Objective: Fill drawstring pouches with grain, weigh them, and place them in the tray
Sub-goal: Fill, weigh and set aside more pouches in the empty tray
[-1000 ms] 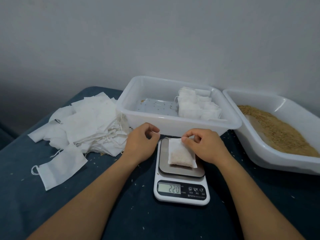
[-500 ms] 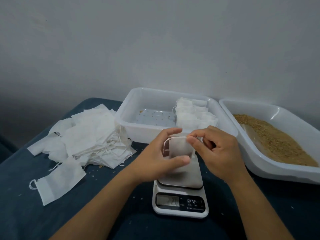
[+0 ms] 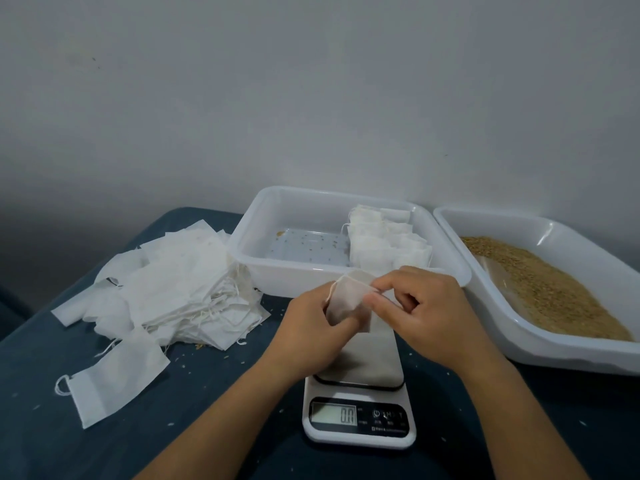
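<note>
Pouch, white and plump, hangs above the scale, pinched by left grip and right grip.

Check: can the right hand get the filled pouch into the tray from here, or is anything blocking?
Probably yes. The right hand and left hand hold the pouch just short of the tray's near rim; the floor left of the stacked pouches is open.
</note>
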Demonstrator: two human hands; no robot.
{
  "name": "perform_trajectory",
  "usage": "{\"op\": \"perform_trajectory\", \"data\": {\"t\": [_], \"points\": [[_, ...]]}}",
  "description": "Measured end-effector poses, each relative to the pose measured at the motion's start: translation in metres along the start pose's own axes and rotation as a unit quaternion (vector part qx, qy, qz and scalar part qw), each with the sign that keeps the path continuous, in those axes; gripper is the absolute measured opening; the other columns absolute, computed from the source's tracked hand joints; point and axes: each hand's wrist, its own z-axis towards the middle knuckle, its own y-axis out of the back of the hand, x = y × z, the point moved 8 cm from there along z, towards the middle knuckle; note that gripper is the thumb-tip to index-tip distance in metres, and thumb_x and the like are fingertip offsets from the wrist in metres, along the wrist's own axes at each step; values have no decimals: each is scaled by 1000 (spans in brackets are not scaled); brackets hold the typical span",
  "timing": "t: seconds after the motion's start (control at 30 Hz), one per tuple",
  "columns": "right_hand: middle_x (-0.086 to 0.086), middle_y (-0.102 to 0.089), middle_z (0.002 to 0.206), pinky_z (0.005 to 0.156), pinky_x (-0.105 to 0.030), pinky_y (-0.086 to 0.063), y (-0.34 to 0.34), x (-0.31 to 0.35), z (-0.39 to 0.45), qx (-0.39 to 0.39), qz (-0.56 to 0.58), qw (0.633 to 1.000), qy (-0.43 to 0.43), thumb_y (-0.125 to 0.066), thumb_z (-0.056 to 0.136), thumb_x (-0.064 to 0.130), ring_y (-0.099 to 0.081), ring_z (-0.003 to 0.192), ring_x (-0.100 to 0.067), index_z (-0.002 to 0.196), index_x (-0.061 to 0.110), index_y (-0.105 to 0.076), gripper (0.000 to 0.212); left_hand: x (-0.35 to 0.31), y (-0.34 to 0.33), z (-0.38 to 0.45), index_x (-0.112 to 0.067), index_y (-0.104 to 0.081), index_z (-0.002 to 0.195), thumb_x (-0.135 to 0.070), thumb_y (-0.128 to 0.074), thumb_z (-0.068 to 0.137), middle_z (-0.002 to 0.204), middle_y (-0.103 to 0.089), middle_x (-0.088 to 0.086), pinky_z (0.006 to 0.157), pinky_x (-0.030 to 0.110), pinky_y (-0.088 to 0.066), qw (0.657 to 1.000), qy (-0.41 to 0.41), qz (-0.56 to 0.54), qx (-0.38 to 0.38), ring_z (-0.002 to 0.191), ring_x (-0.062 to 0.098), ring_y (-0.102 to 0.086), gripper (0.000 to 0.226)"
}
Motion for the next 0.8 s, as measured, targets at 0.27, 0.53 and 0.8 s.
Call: {"op": "perform_trajectory", "data": {"t": [0.27, 0.53, 0.8], "points": [[11, -55, 65, 58, -13, -43, 32, -22, 3, 19, 47, 996, -72, -60, 94, 58, -52, 57, -3, 119, 49, -66, 28, 6, 7, 1, -37, -64, 82, -34, -82, 81, 75, -69, -16, 59, 11, -44, 998, 11, 43, -38, 66, -2, -60, 18], [-14, -66, 130, 94, -42, -46, 109, -188, -34, 75, -279, 847, -446, -60, 100, 38, -60, 115, -35, 135, 9, -62, 46, 13, 19, -2, -24, -62, 73, -35, -80, 82, 62, -62, -9, 54, 11, -42, 991, 50, 101, -73, 63, 1, -59, 23], [-2, -68, 105, 63, -27, -38, 97, -205, -34, 239, -372, 775, -452, -45, 107, 35, -56, 82, -16, 117, 16, -74, 36, 20, 23, -3, -22, -52, 64, -35, -73, 81, 49, -51, -9, 45, 14, -38, 984, 78, 143, -69, 50, 2, -51, 31]]}}
